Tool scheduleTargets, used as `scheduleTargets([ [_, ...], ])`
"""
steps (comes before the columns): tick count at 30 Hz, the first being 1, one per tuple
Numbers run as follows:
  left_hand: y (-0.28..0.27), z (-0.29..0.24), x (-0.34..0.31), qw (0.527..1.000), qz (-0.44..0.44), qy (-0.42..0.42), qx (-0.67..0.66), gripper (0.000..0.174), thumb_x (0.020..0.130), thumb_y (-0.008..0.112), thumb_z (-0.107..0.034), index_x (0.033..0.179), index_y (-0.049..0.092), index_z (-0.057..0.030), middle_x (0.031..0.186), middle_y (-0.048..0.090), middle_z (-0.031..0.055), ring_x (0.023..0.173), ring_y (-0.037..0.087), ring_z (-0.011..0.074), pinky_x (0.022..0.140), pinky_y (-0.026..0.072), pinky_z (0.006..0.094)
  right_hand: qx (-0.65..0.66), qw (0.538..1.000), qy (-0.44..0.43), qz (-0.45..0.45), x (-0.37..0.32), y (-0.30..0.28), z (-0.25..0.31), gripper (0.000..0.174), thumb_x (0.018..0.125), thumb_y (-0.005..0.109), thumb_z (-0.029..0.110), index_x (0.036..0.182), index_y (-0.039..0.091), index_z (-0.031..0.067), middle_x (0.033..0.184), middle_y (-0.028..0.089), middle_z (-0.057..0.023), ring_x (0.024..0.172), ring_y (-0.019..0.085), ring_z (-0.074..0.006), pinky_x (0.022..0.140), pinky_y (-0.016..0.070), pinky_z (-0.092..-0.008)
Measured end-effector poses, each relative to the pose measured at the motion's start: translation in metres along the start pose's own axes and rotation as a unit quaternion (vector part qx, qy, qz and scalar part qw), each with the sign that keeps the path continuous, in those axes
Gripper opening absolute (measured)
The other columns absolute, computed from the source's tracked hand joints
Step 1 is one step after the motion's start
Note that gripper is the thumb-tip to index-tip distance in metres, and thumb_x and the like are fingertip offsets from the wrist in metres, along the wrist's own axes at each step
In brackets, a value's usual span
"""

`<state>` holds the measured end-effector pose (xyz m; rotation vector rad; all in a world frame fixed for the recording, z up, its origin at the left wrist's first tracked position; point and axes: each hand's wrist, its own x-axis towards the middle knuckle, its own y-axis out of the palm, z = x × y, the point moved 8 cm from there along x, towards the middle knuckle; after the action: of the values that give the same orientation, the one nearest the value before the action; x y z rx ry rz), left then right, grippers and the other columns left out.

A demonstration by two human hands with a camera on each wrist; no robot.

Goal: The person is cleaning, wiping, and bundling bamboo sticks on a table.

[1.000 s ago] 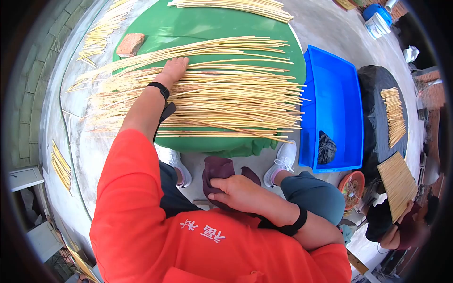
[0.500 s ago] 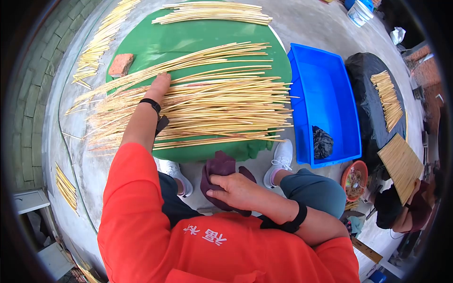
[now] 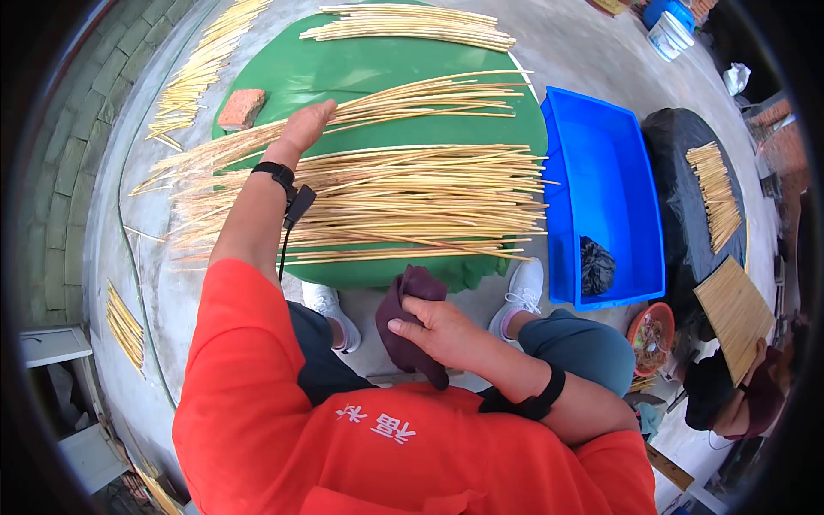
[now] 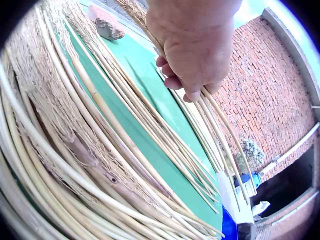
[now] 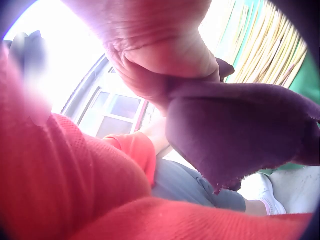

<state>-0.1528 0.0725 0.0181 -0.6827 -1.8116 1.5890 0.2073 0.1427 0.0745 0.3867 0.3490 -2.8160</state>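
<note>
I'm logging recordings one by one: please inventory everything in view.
Laid stalks: many, yellow, across green cover
Held stalks: several, yellow, in left hand
Green cover: one, green, upper middle
Brick: one, reddish, on cover
Ground stalks: several groups, yellow, left
Tub: one, blue, right of cover
Bag: one, black, inside tub
Covering: one, black, beyond tub, under stalks
Basin: one, orange, lower right
Bucket: one, white, upper right
Panel: one, tan, held by second person
Brick wall: one, reddish, left wrist background
Purple cloth: one, purple, in right hand
Background clutter: unclear count
Shirt: one, red, torso
Trousers: one pair, dark blue, legs
Shoes: two, white, below cover
Bands: two, black, left wrist and right forearm
Left hand: one, gripping stalks
Right hand: one, gripping cloth
</note>
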Motion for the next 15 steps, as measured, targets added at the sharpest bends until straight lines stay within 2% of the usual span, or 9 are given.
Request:
scheduleTargets([
  [2, -0.021, -0.012, 0.003, 1.000, -0.015, 0.013, -0.012, 0.016, 0.087, 0.048, -0.021, 0.088, 0.044, -0.0058, 0.084, 0.057, 0.0171, 0.081, 0.052, 0.0381, 0.066, 0.0411, 0.0453, 0.048, 0.999, 0.021, -0.005, 0.001, 0.002, -0.008, 0.026, 0.086, 0.052, 0.025, 0.096, 0.052, 0.0009, 0.079, 0.057, -0.0207, 0.074, 0.057, -0.0335, 0.068, 0.0448, -0.0369],
  [3, -0.033, -0.020, 0.004, 1.000, -0.018, 0.011, -0.006, 0.016, 0.087, 0.048, -0.021, 0.088, 0.044, -0.0058, 0.084, 0.057, 0.0171, 0.081, 0.052, 0.0381, 0.066, 0.0411, 0.0453, 0.046, 0.999, 0.015, -0.003, 0.001, 0.002, -0.006, 0.026, 0.086, 0.052, 0.025, 0.096, 0.052, 0.0009, 0.079, 0.057, -0.0207, 0.074, 0.057, -0.0335, 0.068, 0.0448, -0.0369],
  [5, -0.058, -0.039, 0.003, 1.000, 0.002, 0.014, -0.004, 0.016, 0.086, 0.049, -0.021, 0.089, 0.048, -0.0061, 0.084, 0.057, 0.0179, 0.081, 0.053, 0.0383, 0.066, 0.0411, 0.0454, 0.081, 0.995, 0.045, -0.048, 0.000, -0.007, -0.006, 0.030, 0.087, 0.052, 0.024, 0.105, 0.052, 0.0001, 0.087, 0.061, -0.0175, 0.077, 0.058, -0.0272, 0.071, 0.0455, -0.0332],
  [6, -0.067, -0.043, 0.003, 1.000, -0.008, 0.029, -0.008, 0.017, 0.086, 0.049, -0.023, 0.090, 0.050, -0.0059, 0.083, 0.057, 0.0185, 0.080, 0.053, 0.0387, 0.066, 0.0413, 0.0451, 0.145, 0.987, 0.019, -0.070, 0.003, -0.008, -0.015, 0.035, 0.087, 0.052, 0.023, 0.111, 0.050, -0.0018, 0.095, 0.061, -0.0154, 0.082, 0.058, -0.0226, 0.075, 0.0455, -0.0313],
  [9, -0.114, -0.078, -0.005, 0.998, 0.003, 0.045, -0.049, 0.020, 0.087, 0.049, -0.024, 0.089, 0.050, -0.0045, 0.082, 0.057, 0.0195, 0.081, 0.052, 0.0395, 0.066, 0.0411, 0.0450, 0.346, 0.932, 0.012, -0.106, 0.003, -0.020, -0.003, 0.029, 0.089, 0.050, 0.019, 0.111, 0.050, 0.0003, 0.096, 0.059, -0.0083, 0.086, 0.056, -0.0142, 0.076, 0.0458, -0.0277],
  [10, -0.126, -0.090, -0.010, 0.996, -0.017, 0.058, -0.066, 0.021, 0.087, 0.049, -0.025, 0.087, 0.050, -0.0036, 0.075, 0.056, 0.0171, 0.074, 0.053, 0.0366, 0.064, 0.0406, 0.0423, 0.401, 0.909, -0.027, -0.111, 0.005, -0.026, 0.001, 0.027, 0.090, 0.050, 0.017, 0.112, 0.049, 0.0021, 0.098, 0.057, -0.0056, 0.087, 0.056, -0.0134, 0.077, 0.0464, -0.0273],
  [11, -0.135, -0.100, -0.015, 0.996, -0.020, 0.060, -0.060, 0.021, 0.087, 0.049, -0.025, 0.087, 0.050, -0.0036, 0.075, 0.056, 0.0171, 0.074, 0.053, 0.0366, 0.064, 0.0406, 0.0423, 0.449, 0.883, -0.064, -0.119, 0.004, -0.033, 0.010, 0.028, 0.089, 0.051, 0.015, 0.114, 0.048, 0.0025, 0.100, 0.057, -0.0056, 0.091, 0.055, -0.0141, 0.080, 0.0464, -0.0288],
  [14, -0.159, -0.154, -0.045, 0.980, 0.086, 0.043, -0.173, 0.022, 0.088, 0.048, -0.024, 0.082, 0.048, -0.0024, 0.065, 0.052, 0.0094, 0.063, 0.050, 0.0253, 0.061, 0.0391, 0.0366, 0.527, 0.824, -0.134, -0.156, -0.007, -0.056, 0.040, 0.037, 0.086, 0.054, 0.007, 0.120, 0.041, 0.0038, 0.110, 0.052, -0.0079, 0.101, 0.052, -0.0174, 0.088, 0.0444, -0.0319],
  [15, -0.163, -0.171, -0.056, 0.971, 0.109, 0.047, -0.207, 0.023, 0.088, 0.048, -0.023, 0.081, 0.047, -0.0022, 0.063, 0.050, 0.0070, 0.061, 0.048, 0.0218, 0.061, 0.0386, 0.0351, 0.528, 0.823, -0.138, -0.156, -0.009, -0.059, 0.045, 0.037, 0.086, 0.054, 0.007, 0.120, 0.041, 0.0038, 0.110, 0.052, -0.0079, 0.101, 0.052, -0.0174, 0.088, 0.0444, -0.0319],
])
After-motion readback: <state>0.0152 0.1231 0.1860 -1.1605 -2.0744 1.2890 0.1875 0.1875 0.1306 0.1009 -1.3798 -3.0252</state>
